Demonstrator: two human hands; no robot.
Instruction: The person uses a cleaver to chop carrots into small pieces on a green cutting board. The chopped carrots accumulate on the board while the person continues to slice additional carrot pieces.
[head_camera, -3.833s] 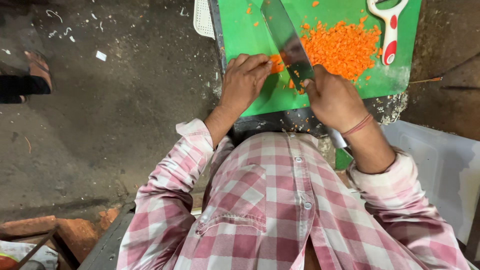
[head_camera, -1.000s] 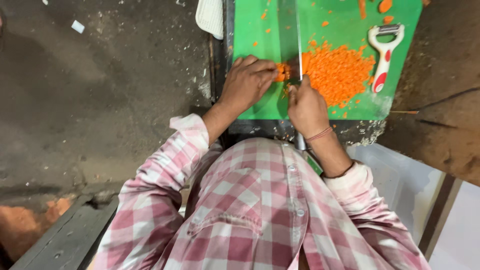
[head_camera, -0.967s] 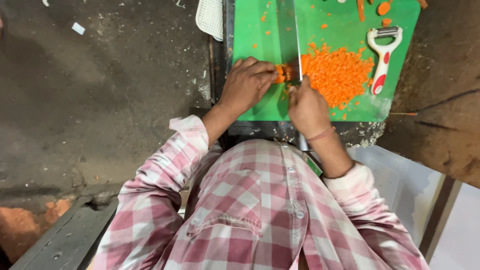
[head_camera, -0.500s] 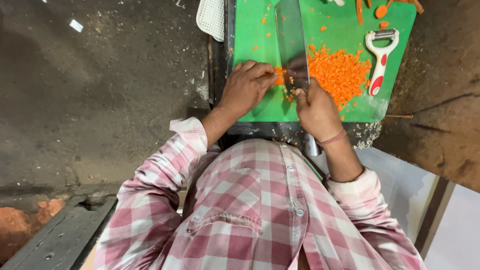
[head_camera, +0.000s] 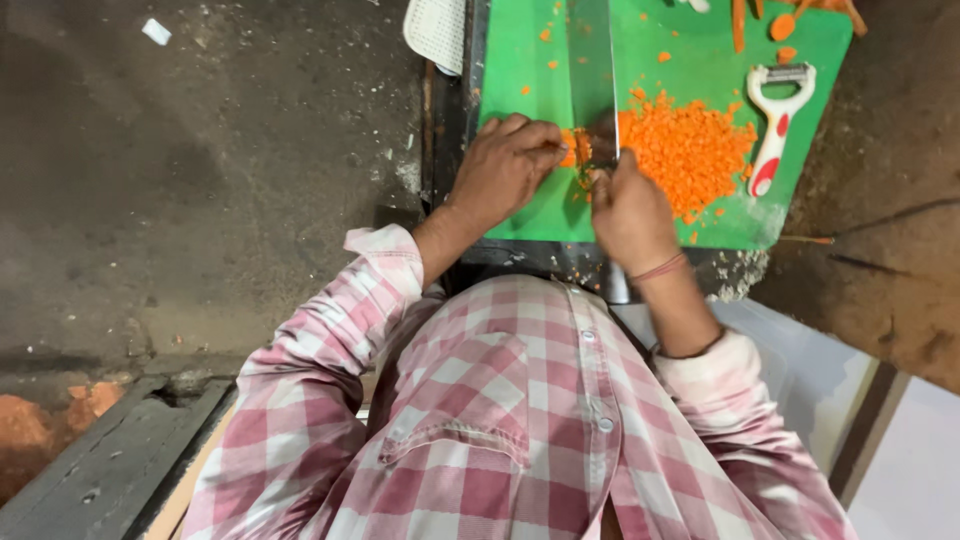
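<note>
Right hand (head_camera: 628, 205): clenched on handle of broad knife (head_camera: 592, 75), blade edge down on green cutting board (head_camera: 520, 60). Left hand (head_camera: 505, 170): fingertips curled, pinning short bundle of carrot strips (head_camera: 574, 147) against blade's left face. Right of blade: heap of diced carrot (head_camera: 685, 150), large, done. Beyond heap: white-and-red peeler (head_camera: 775, 125), idle. Far edge: a few whole carrot pieces (head_camera: 782, 22), uncut. Judged mostly done; only stub and far pieces left.

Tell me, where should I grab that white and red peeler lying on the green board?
Probably the white and red peeler is best taken by its long handle, coming from the right edge of the green cutting board. Its bladed head points away, and the handle lies free beside the diced carrot pile.
</note>
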